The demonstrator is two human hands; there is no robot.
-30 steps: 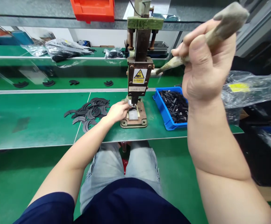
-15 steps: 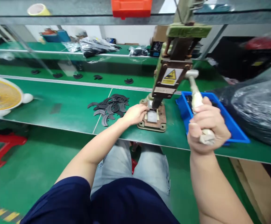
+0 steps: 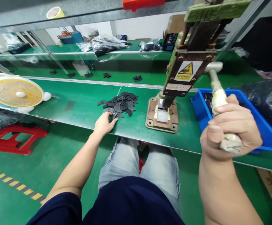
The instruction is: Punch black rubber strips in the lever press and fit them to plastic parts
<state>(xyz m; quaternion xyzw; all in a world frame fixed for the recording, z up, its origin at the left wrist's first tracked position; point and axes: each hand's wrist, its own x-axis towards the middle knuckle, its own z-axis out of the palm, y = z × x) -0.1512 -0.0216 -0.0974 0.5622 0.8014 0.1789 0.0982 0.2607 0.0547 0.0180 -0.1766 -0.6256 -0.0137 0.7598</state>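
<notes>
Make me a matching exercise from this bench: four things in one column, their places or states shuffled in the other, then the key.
1. left hand
2. right hand
3. blue bin
4. warning sign

A. resting on the green bench, right of the press
B. at the near edge of the black curved pieces
C. on the front of the press
D. gripping the lever handle

Pairs: 1-B, 2-D, 3-A, 4-C

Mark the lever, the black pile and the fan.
Lever (image 3: 216,83): head view, on its shaft.
Black pile (image 3: 121,105): head view, on a piece near its middle.
Fan (image 3: 20,94): head view, on its white hub.
</notes>
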